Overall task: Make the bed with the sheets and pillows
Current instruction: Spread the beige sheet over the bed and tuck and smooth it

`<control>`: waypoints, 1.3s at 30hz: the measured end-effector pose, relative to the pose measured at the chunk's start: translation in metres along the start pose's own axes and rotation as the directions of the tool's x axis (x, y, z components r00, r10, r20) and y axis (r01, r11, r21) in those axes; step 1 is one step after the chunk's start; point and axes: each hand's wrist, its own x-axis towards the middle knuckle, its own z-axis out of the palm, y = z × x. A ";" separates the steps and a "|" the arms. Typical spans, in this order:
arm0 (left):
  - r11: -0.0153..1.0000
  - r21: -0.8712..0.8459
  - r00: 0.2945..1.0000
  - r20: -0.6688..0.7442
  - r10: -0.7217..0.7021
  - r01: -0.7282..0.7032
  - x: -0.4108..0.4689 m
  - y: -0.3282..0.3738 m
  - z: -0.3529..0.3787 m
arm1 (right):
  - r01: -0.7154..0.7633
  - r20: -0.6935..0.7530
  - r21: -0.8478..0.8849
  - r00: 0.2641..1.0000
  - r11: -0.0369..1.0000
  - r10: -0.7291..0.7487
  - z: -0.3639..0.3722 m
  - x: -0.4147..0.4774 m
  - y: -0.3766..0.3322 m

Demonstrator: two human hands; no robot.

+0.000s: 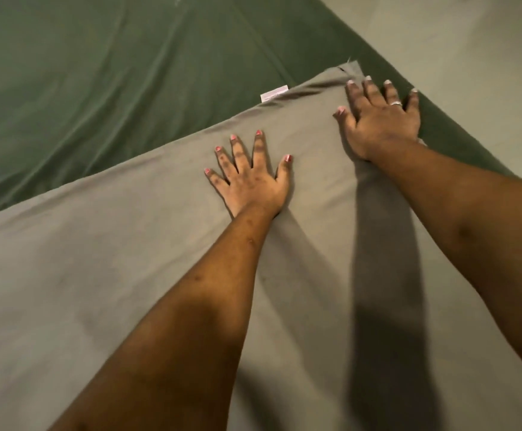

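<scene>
A bed under one dark green sheet point(98, 73) carries one grey cloth point(98, 275) across its near part, with one white tag point(274, 97) at the far edge. Both hands lie flat on the cloth, fingers spread, grasping nothing: the left hand point(250, 181) mid-cloth, the right hand point(380, 119) at the far corner, wearing one ring point(396, 103).

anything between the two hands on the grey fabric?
Nothing. In the head view only bare grey fabric lies between the left hand and the right hand. Both rest flat on it with fingers spread.
</scene>
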 end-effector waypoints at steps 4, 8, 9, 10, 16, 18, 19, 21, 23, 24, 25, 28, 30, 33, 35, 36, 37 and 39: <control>0.961 -0.269 0.981 0.160 0.105 -0.059 0.006 -0.012 -0.025 | -0.108 -0.020 -0.083 0.994 0.991 0.107 -0.013 -0.040 0.005; 0.830 -0.546 0.991 -0.011 0.134 -0.118 -0.029 -0.096 -0.064 | 0.097 -0.093 -0.034 0.991 0.995 -0.099 -0.016 -0.110 -0.068; 0.872 -0.477 0.994 -0.051 0.101 -0.113 -0.045 -0.128 -0.071 | 0.165 -0.077 0.005 0.983 0.986 -0.164 -0.014 -0.125 -0.098; 0.913 -0.401 0.996 -0.071 0.056 -0.080 -0.066 -0.171 -0.078 | 0.249 -0.061 0.031 0.967 0.968 -0.247 -0.008 -0.144 -0.138; 0.964 -0.103 0.969 0.030 -0.244 0.245 -0.204 -0.436 -0.119 | 0.686 0.072 0.150 0.711 0.712 -0.700 0.037 -0.287 -0.372; 0.945 -0.053 0.946 0.057 -0.320 0.323 -0.263 -0.515 -0.125 | 0.767 0.133 0.177 0.603 0.617 -0.787 0.056 -0.349 -0.435; 0.935 -0.043 0.936 0.050 -0.349 0.351 -0.290 -0.545 -0.125 | 0.795 0.155 0.182 0.557 0.578 -0.816 0.065 -0.379 -0.460; 0.914 -0.030 0.915 0.018 -0.403 0.404 -0.342 -0.596 -0.125 | 0.838 0.172 0.187 0.486 0.513 -0.857 0.082 -0.442 -0.504; 0.895 -0.025 0.894 -0.028 -0.446 0.446 -0.386 -0.633 -0.130 | 0.868 0.177 0.192 0.428 0.458 -0.886 0.096 -0.510 -0.539; 0.888 -0.026 0.886 -0.055 -0.461 0.460 -0.401 -0.645 -0.131 | 0.885 0.177 0.194 0.392 0.423 -0.903 0.101 -0.540 -0.551; 0.875 -0.036 0.871 -0.077 -0.485 0.483 -0.419 -0.661 -0.133 | 0.906 0.185 0.195 0.341 0.375 -0.922 0.106 -0.576 -0.566; 0.835 -0.083 0.828 -0.104 -0.550 0.544 -0.467 -0.699 -0.135 | 0.923 0.243 0.205 0.275 0.326 -0.930 0.115 -0.665 -0.593; 0.801 -0.113 0.794 -0.109 -0.599 0.589 -0.500 -0.717 -0.137 | 0.916 0.261 0.231 0.265 0.327 -0.928 0.118 -0.705 -0.604; 0.751 -0.136 0.743 -0.113 -0.659 0.646 -0.543 -0.733 -0.145 | 0.946 0.282 0.247 0.136 0.209 -0.950 0.113 -0.746 -0.615; 0.633 -0.149 0.623 -0.113 -0.774 0.759 -0.563 -0.738 -0.145 | 0.943 0.289 0.319 0.002 0.098 -0.957 0.110 -0.762 -0.618; 0.522 -0.174 0.508 -0.121 -0.853 0.835 -0.570 -0.738 -0.146 | 0.924 0.267 0.381 -0.075 0.034 -0.961 0.108 -0.763 -0.621; 0.387 -0.210 0.368 -0.126 -0.921 0.898 -0.571 -0.737 -0.147 | 0.893 0.234 0.448 -0.151 -0.031 -0.961 0.106 -0.760 -0.625; 0.196 -0.252 0.166 -0.135 -0.977 0.948 -0.560 -0.729 -0.150 | 0.867 0.149 0.480 -0.227 -0.131 -0.962 0.102 -0.744 -0.638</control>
